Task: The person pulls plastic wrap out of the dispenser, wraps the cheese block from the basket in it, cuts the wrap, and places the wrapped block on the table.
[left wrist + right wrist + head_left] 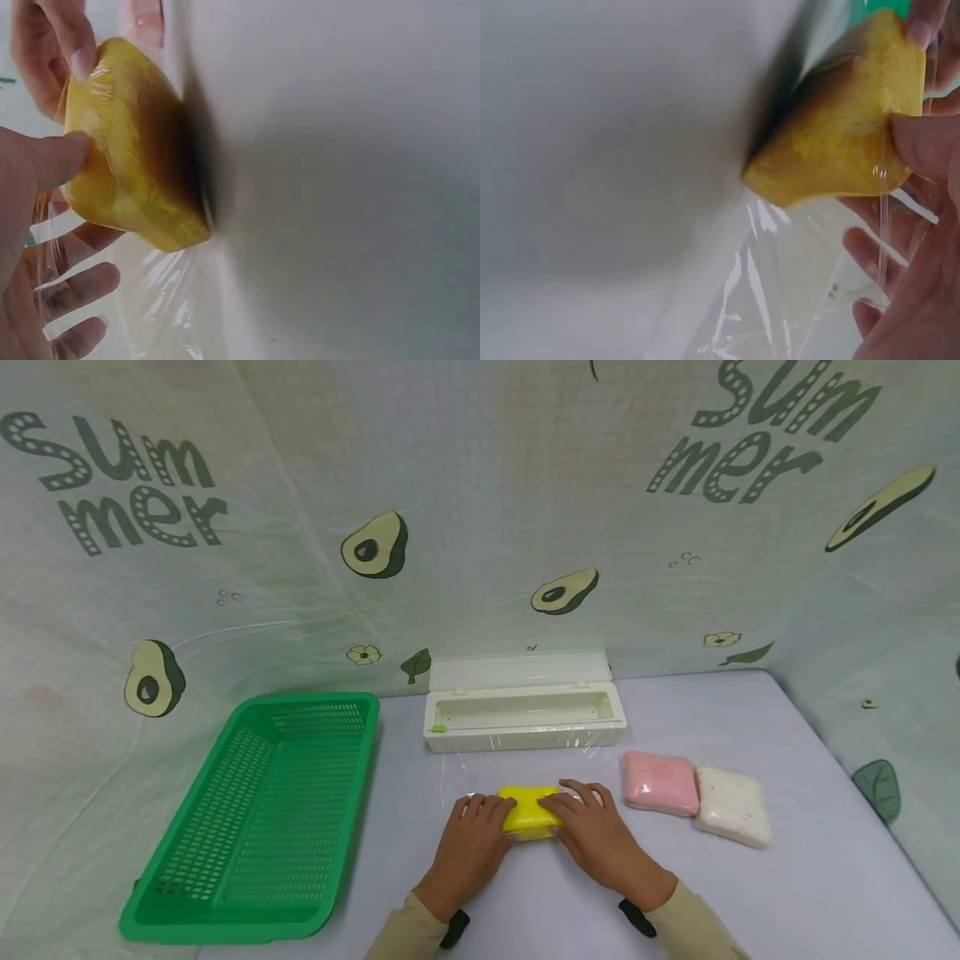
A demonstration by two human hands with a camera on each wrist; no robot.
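A yellow sponge-like block (531, 814) with rounded edges sits on the table between the two hands, and clear plastic wrap (757, 277) lies over and behind it. My left hand (474, 837) holds its left end, the thumb pressed on the near face in the left wrist view and the other fingers spread behind the film. At the right end, my right hand (596, 835) grips the block likewise, its thumb against the yellow face (847, 127) in the right wrist view. Film stretches across the fingers of both hands.
Behind the block stands a white plastic-wrap dispenser (525, 739), lid raised, with a small green slider (438, 727). On the right lie a pink block (660, 783) and a speckled white block (731, 806), side by side. A green basket (352, 827) stands at the left.
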